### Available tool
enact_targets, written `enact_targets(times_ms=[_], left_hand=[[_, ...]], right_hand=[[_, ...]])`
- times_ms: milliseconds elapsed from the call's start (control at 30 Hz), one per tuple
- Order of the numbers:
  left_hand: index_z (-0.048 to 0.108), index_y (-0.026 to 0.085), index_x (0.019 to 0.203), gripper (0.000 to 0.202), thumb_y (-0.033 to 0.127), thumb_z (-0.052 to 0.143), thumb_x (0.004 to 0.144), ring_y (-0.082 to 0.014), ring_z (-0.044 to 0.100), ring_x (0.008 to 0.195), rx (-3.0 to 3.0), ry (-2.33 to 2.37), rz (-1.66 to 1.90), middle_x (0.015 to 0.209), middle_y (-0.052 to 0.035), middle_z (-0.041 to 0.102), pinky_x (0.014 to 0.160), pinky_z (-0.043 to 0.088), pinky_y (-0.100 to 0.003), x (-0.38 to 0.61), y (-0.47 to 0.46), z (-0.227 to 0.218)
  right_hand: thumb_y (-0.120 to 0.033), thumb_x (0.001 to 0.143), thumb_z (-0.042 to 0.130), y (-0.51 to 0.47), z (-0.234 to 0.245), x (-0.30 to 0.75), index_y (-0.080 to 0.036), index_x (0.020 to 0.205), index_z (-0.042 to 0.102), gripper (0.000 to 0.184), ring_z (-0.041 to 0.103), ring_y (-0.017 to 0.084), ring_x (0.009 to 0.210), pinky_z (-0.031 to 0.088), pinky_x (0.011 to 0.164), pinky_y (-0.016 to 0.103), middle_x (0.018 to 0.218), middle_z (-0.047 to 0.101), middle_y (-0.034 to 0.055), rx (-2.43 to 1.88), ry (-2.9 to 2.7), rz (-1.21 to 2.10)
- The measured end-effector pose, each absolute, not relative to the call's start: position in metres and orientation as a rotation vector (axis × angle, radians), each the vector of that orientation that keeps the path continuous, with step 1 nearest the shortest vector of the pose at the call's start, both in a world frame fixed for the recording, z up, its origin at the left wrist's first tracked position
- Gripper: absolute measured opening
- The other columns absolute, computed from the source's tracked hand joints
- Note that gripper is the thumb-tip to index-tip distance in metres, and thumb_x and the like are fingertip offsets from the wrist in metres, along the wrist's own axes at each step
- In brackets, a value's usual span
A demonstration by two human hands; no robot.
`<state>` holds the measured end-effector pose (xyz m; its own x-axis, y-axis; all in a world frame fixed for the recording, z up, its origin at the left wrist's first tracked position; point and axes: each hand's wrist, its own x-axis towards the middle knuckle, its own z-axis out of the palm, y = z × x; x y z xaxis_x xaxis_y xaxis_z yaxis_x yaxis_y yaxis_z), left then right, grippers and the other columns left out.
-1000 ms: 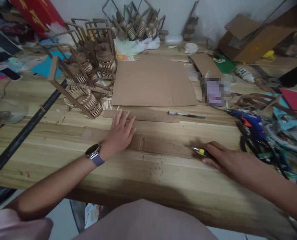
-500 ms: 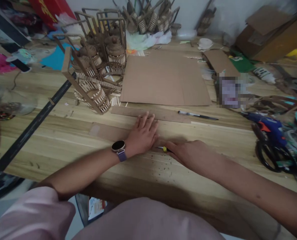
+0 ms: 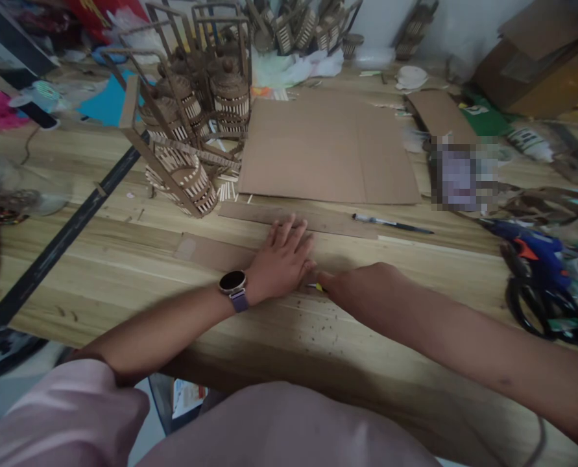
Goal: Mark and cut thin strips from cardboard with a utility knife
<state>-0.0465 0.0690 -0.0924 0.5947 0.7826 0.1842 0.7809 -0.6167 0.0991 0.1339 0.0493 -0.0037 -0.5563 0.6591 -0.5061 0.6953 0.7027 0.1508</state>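
The fingers [image 3: 291, 235] of the left hand [image 3: 279, 261] lie flat and a little spread, pressing down on a long cardboard strip [image 3: 211, 254] and gripping nothing. The right hand [image 3: 364, 288] is curled shut around a yellow-tipped tool [image 3: 320, 287], of which only a short yellow end shows, just right of the left thumb and almost touching it. The strip's long axis runs left to right across the tabletop [image 3: 123, 285]. Its left end lies bare to the left of the left hand, while its right part passes under both hands, so the tool's tip sits on the strip's near edge between the two hands. The left hand is the one resting on the strip; the right reaches in from the right side. Whether the tool has a blade out, and where it meets the cardboard, is hidden by the right hand, and so is the strip's right end. A wristwatch [image 3: 233, 283] sits on the left wrist, and dark crumbs [image 3: 318, 327] dot the wood just near of the hands. Just beyond the left fingertips lies a second strip [image 3: 340, 224], with a pen [image 3: 392, 224] at its right end and a large cardboard sheet [image 3: 327, 149] farther back. Woven models [image 3: 186, 175] stand far left; a glue gun [image 3: 529, 241] and scissors [image 3: 536, 301] lie well apart at the right.
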Motion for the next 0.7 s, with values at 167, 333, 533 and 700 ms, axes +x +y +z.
enact_targets(times_ms=[167,333,533,700], left_hand=[[0.051,0.007,0.145,0.054,0.044,0.043,0.105,-0.0433,0.023,0.152,2.794,1.354,0.345,0.159,-0.0231,0.038,0.120,0.024,-0.063,-0.048,0.069,-0.092],[0.052,0.007,0.144,0.055,0.044,0.044,0.105,-0.0437,0.023,0.151,2.797,1.347,0.336,0.159,-0.0229,0.038,0.120,0.025,-0.063,-0.048,0.069,-0.091],[0.052,0.006,0.144,0.054,0.042,0.045,0.105,-0.0449,0.025,0.150,2.796,1.347,0.328,0.158,-0.0231,0.039,0.119,0.026,-0.064,-0.048,0.069,-0.090],[0.050,0.007,0.146,0.054,0.042,0.043,0.106,-0.0434,0.022,0.152,2.782,1.349,0.303,0.159,-0.0224,0.037,0.120,0.024,-0.063,-0.048,0.069,-0.089]], right_hand=[[0.003,0.086,0.049,0.050,-0.001,0.133,-0.024,0.130,0.064,0.054,0.076,0.031,0.068,0.043,0.045,0.032,0.076,0.078,0.0070,1.001,2.353,-0.098],[0.002,0.088,0.048,0.050,0.001,0.138,-0.024,0.128,0.065,0.051,0.076,0.031,0.069,0.038,0.042,0.033,0.076,0.078,0.0055,0.995,2.343,-0.097],[0.002,0.087,0.048,0.048,-0.007,0.154,-0.026,0.123,0.067,0.049,0.075,0.027,0.066,0.037,0.043,0.031,0.075,0.078,0.0043,1.008,2.394,-0.094],[-0.003,0.088,0.049,0.044,-0.014,0.176,-0.030,0.124,0.066,0.048,0.074,0.024,0.063,0.030,0.041,0.027,0.071,0.076,0.0029,1.061,2.390,-0.048]])
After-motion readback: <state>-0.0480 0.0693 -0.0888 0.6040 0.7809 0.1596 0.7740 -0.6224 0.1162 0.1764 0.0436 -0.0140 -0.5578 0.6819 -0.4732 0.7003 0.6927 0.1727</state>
